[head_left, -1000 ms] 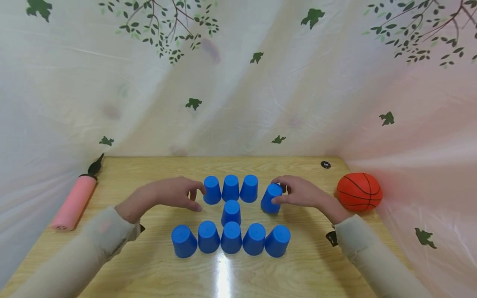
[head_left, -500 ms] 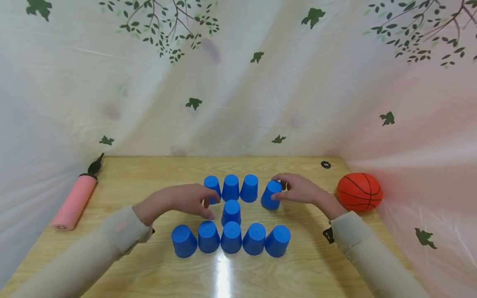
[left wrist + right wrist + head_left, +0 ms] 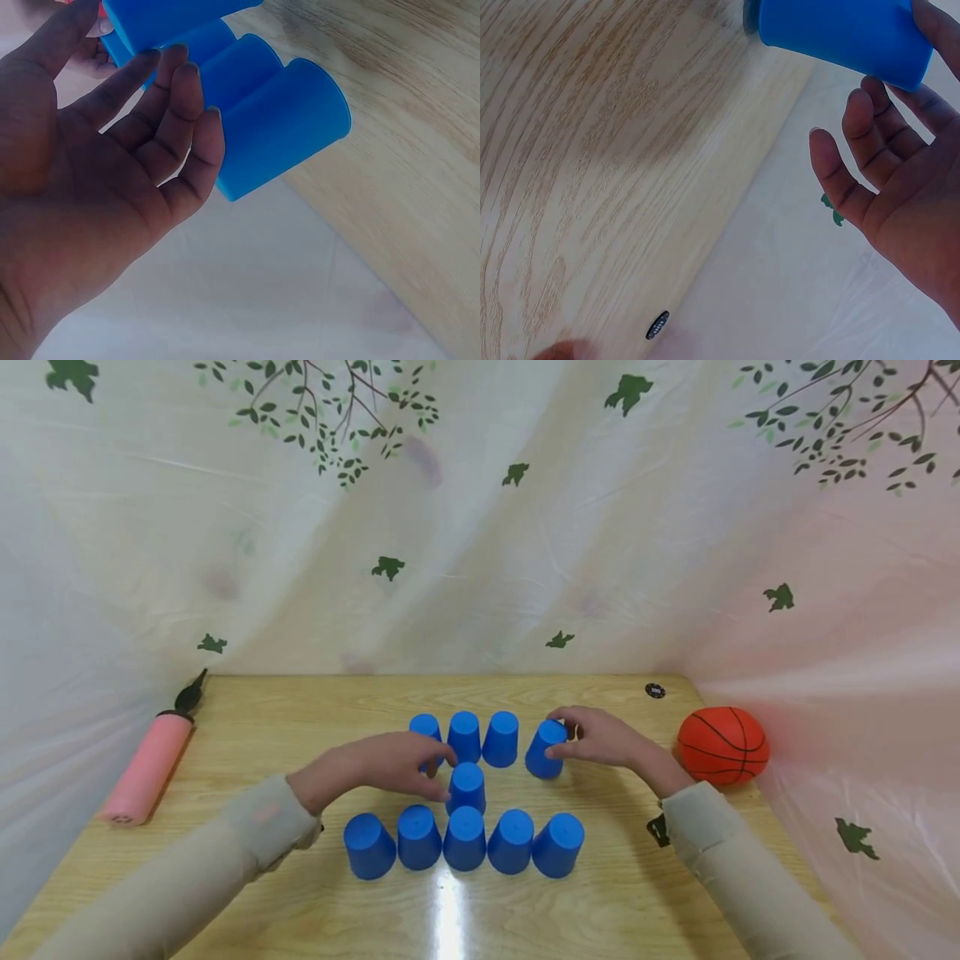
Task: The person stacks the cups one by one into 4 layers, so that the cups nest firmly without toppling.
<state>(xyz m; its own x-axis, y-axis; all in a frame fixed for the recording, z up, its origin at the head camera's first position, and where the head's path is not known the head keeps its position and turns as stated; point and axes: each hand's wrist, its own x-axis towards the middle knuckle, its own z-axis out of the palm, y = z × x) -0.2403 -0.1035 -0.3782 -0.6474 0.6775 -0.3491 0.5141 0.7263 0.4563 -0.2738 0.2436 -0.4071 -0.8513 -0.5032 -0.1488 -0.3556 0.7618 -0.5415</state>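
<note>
Upside-down blue plastic cups stand on the table. My right hand (image 3: 603,739) pinches a separate blue cup (image 3: 542,758) between thumb and fingers, right of the back row; the other fingers stay off it in the right wrist view. My left hand (image 3: 397,764) reaches over to the single middle cup (image 3: 468,789), its thumb and index finger at the cup's left side. In the left wrist view the fingers are loosely bent beside that cup (image 3: 176,19); firm contact cannot be made out. Behind are three cups in a row (image 3: 500,739), the leftmost partly hidden by my left hand.
A front row of several blue cups (image 3: 465,839) stands nearest me. A pink hand pump (image 3: 150,768) lies at the left edge. At right are an orange toy basketball (image 3: 723,745) and a black chip (image 3: 655,691). A pale leaf-patterned sheet (image 3: 465,568) encloses the table (image 3: 322,902).
My left hand has moved right, from beside the back row's left cup to the middle cup. My right hand and its cup have shifted slightly away from me, toward the back row's line.
</note>
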